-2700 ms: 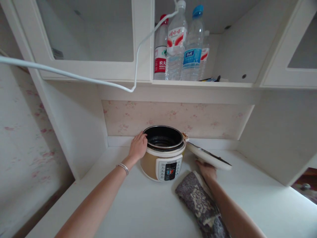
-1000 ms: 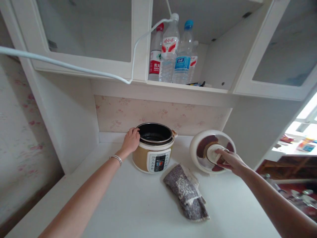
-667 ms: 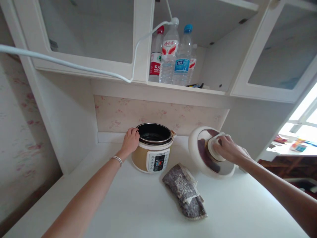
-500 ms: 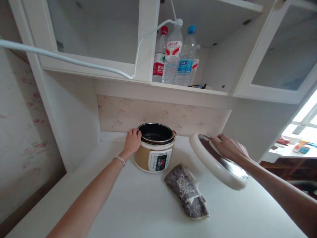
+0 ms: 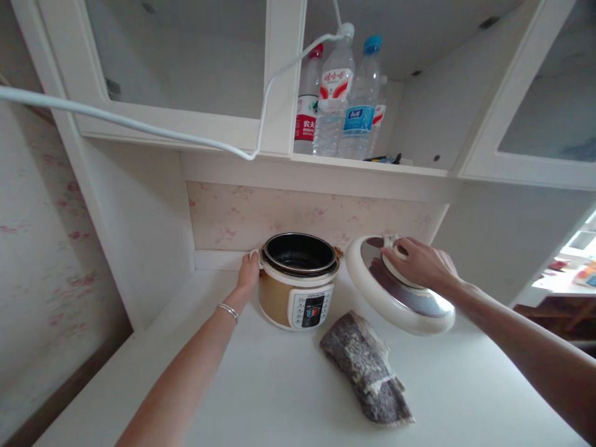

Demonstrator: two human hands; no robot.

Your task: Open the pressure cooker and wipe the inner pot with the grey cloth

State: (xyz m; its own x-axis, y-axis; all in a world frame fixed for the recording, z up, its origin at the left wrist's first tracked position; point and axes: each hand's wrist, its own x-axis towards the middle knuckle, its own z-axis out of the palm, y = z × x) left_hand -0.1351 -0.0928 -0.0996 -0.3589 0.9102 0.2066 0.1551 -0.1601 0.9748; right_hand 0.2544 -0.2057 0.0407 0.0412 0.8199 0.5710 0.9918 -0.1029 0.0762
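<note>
Head view: two bare arms reach over a white tabletop (image 5: 261, 397) toward one cooker (image 5: 298, 295).
Counts: one cooker, one lid (image 5: 410, 307), one cloth (image 5: 367, 369), four bottles (image 5: 333, 99), one cable (image 5: 139, 124), one bracelet (image 5: 228, 310).
Left hand (image 5: 249, 273): lies against the cooker's left side, fingers bent round a small white lug there, their tips hidden behind it.
Right hand (image 5: 416, 264): just right of the cooker, fingers curved and closed over the lid's white knob.
Lid: round, with a thick white rim and a shiny metal face; held tilted just right of the cooker, apart from it.
Cooker: a squat drum with a tan body, a white band and a button panel on the front; its dark round inner pot is open on top.
Cloth: grey, patterned and nubbly, folded long, lying flat in front of the cooker and to its right.
Bottles: clear plastic, ribbed, upright on a shelf above the cooker; caps are red, white and blue.
Cable: white and smooth, sagging across the cabinet front above the cooker and to its left.
Bracelet: a thin silvery band on the left wrist.
Hard to make out: the fourth bottle is mostly hidden behind the others; the knob is covered by the hand; whether the lid's low edge touches the tabletop cannot be told; the right arm is cut off by the frame edge.
</note>
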